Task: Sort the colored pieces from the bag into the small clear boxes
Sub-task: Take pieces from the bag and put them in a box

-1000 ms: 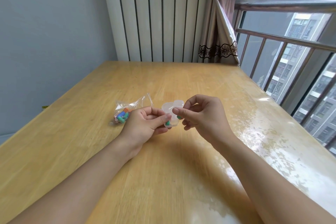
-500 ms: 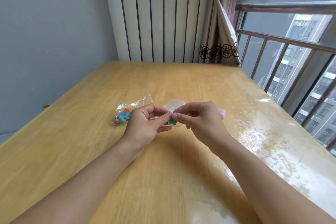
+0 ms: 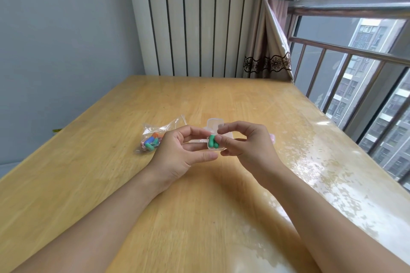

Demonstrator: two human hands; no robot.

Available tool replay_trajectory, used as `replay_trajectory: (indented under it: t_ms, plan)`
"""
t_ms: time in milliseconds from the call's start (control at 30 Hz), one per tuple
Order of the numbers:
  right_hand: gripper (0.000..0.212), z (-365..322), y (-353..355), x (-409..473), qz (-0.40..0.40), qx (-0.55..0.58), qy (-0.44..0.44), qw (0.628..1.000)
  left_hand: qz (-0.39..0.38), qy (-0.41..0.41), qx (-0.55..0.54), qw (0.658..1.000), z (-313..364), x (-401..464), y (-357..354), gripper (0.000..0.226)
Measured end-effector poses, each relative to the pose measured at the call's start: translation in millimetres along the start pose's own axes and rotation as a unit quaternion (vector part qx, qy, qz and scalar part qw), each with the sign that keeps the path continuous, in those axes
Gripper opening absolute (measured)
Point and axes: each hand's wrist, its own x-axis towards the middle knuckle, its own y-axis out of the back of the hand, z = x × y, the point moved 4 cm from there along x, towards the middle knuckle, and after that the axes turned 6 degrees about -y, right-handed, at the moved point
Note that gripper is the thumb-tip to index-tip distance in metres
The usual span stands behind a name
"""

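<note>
While both forearms reach in over the wooden table (image 3: 199, 217), the person's two hands meet above its middle around a small clear box (image 3: 214, 142). That box is held between them just off the tabletop, and two green pieces (image 3: 213, 141) lie side by side inside it, showing plainly through the plastic. The left hand (image 3: 177, 153) has its fingers curled, with a fingertip pressed to the box's left edge and the thumb stretched underneath toward its lower corner, so it pinches the box from that side. The right hand (image 3: 246, 142) also has bent fingers; one fingertip touches the right side of the box near the green pieces, while the index finger arches above it, and whether that finger touches the plastic cannot be told. Just beyond the box, partly hidden by the fingers, a second clear box (image 3: 214, 123) or a lid rests on the table; which of the two it is stays unclear. Left of the held box, just behind the left hand, a crumpled transparent bag (image 3: 159, 134) lies on the table with blue, orange, green and pink pieces (image 3: 150, 141) bunched in its lower end. Right of the held box, a small pink thing (image 3: 272, 138) peeks out past the right hand's knuckles, too hidden to name. Beyond the box, at the table's far edge, stand a ribbed white wall panel (image 3: 193, 17) and a gathered curtain (image 3: 268, 51) with a lace band.
</note>
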Motion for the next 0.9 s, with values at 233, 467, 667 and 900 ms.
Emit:
replay_trajectory:
  t_ms: [233,467,667,900]
  plan:
    - [0.013,-3.2,-1.5,-1.2,-0.006,0.02,0.016,1.0,0.011,-0.018,0.012,1.0,-0.1,2.3,2.5,0.033]
    - [0.023,-6.0,0.1,0.3,-0.028,0.073,0.011,0.997,0.008,-0.019,-0.01,1.0,2.0,1.9,2.4,0.044]
    - [0.016,-6.1,-2.5,2.8,-0.083,0.057,0.044,0.994,0.011,-0.014,-0.044,0.999,5.7,3.3,3.1,0.047]
    - [0.03,-8.4,-1.7,-1.7,-0.134,-0.01,0.077,0.988,0.011,-0.021,-0.041,0.999,4.2,4.4,4.4,0.038]
